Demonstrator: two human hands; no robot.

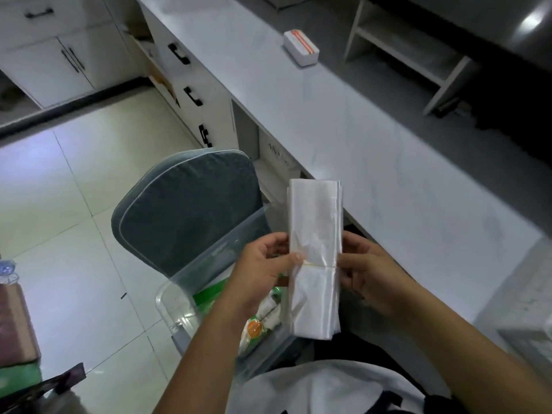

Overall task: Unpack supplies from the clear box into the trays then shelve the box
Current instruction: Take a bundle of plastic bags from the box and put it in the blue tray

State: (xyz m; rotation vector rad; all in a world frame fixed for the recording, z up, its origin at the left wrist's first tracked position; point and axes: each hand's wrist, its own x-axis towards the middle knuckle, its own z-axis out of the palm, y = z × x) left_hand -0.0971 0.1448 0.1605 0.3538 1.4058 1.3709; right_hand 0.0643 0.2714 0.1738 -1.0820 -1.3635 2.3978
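A single head-worn wide-angle view looks forward and steeply down from above the person's chest. Close below centre are both hands: the left hand point(263, 264) and right hand point(363, 268). The long pale grey worktop point(373, 150) runs from 11 o'clock to 4 o'clock, and the cream tiled floor point(74, 204) fills 9 o'clock.

Bundle held over box, chair left of desk.
Bundle point(315, 258) between left hand point(263, 270) and right hand point(363, 270), above the box point(179, 297), which sits on the chair point(185, 207) at the desk's point(388, 180) near edge; packets point(257, 324) in the box. Small case point(301, 48) on the desk toward its far edge; shelf unit point(409, 52) at its right; drawers point(191, 97) under its far-left edge.
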